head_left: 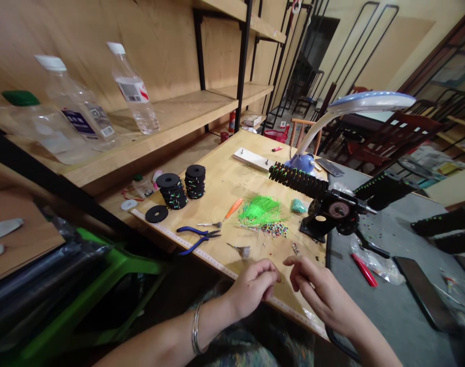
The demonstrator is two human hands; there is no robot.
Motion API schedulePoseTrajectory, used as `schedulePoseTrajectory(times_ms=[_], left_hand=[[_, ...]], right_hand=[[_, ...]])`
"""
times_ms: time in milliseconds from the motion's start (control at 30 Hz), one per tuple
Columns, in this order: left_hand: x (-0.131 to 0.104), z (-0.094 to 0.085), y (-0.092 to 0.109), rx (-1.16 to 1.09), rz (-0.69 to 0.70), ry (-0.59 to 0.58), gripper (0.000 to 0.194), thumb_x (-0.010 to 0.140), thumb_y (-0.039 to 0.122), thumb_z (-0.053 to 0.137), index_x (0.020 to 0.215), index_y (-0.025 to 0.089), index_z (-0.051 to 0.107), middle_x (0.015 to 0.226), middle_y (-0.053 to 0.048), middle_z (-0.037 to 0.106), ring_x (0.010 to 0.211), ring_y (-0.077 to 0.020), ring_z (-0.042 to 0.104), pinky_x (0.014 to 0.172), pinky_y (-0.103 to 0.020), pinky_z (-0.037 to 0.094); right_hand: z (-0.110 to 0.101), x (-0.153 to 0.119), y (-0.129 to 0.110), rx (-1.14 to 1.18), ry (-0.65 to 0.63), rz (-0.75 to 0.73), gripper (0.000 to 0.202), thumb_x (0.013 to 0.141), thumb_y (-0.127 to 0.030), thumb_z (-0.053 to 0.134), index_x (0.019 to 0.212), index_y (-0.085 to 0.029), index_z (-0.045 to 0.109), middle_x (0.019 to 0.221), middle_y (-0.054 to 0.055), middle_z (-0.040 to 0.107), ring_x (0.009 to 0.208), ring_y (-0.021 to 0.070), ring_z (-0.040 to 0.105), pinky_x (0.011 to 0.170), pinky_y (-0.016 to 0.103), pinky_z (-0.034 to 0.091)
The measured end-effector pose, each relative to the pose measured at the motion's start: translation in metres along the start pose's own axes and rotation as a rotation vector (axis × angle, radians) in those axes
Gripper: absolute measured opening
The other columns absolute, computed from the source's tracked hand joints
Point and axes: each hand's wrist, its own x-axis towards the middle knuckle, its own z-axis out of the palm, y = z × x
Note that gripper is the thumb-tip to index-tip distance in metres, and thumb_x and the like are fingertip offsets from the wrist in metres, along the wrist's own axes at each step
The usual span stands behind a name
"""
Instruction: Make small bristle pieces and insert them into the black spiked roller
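My left hand (pixel 255 285), a bangle at its wrist, is closed over the front edge of the wooden table (pixel 224 168); anything between its fingertips is too small to make out. Close to its right, my right hand (pixel 312 285) has its index finger extended and the other fingers curled; nothing shows in it. Beyond the hands lie colourful beads (pixel 274 230), bright green strands (pixel 261 209) and a small brush-like bundle (pixel 243 251). Blue-handled pliers (pixel 197 239) rest to the left, near an orange tool (pixel 233 208).
A black winding device (pixel 333 210) with a crank stands at the right, below a desk lamp (pixel 370 102). Black spools (pixel 171 191) stand at the left. A phone (pixel 425 290) and red pen (pixel 364 270) lie on the grey table. Bottles (pixel 135 94) stand on a shelf.
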Motion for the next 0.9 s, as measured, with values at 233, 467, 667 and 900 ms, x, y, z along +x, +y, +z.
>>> schedulePoseTrajectory(times_ms=[233, 467, 667, 900], left_hand=[[-0.002, 0.004, 0.003, 0.098, 0.090, 0.009, 0.011, 0.078, 0.025, 0.058, 0.073, 0.015, 0.056, 0.063, 0.003, 0.051, 0.058, -0.0110, 0.047, 0.054, -0.022, 0.035], [-0.003, 0.003, 0.004, 0.052, 0.087, -0.010, 0.005, 0.077, 0.018, 0.051, 0.073, 0.017, 0.052, 0.061, 0.002, 0.054, 0.062, -0.0132, 0.053, 0.063, -0.025, 0.041], [-0.002, 0.007, 0.005, 0.126, 0.079, 0.000, 0.020, 0.077, 0.017, 0.056, 0.097, 0.016, 0.059, 0.065, 0.002, 0.056, 0.060, -0.0120, 0.053, 0.057, -0.022, 0.039], [0.005, 0.013, 0.008, 0.273, 0.202, 0.054, 0.015, 0.081, 0.025, 0.060, 0.085, 0.014, 0.069, 0.064, 0.000, 0.059, 0.053, -0.0095, 0.044, 0.049, -0.022, 0.031]], right_hand=[[-0.005, -0.002, 0.000, -0.117, -0.031, -0.058, 0.051, 0.081, -0.003, 0.041, 0.128, -0.023, 0.035, 0.090, 0.002, 0.066, 0.070, 0.0145, 0.059, 0.066, 0.027, 0.044], [-0.010, -0.004, 0.000, -0.181, -0.017, -0.053, 0.034, 0.088, -0.009, 0.040, 0.120, -0.019, 0.044, 0.076, 0.001, 0.064, 0.063, 0.0145, 0.059, 0.058, 0.026, 0.041], [-0.012, -0.006, -0.003, -0.159, 0.042, -0.082, 0.022, 0.092, -0.015, 0.040, 0.112, -0.019, 0.047, 0.070, 0.000, 0.060, 0.060, 0.0142, 0.056, 0.058, 0.025, 0.041], [-0.013, -0.002, -0.007, -0.142, 0.037, -0.090, 0.020, 0.093, -0.015, 0.038, 0.110, -0.021, 0.047, 0.070, 0.000, 0.061, 0.059, 0.0142, 0.055, 0.056, 0.025, 0.039]])
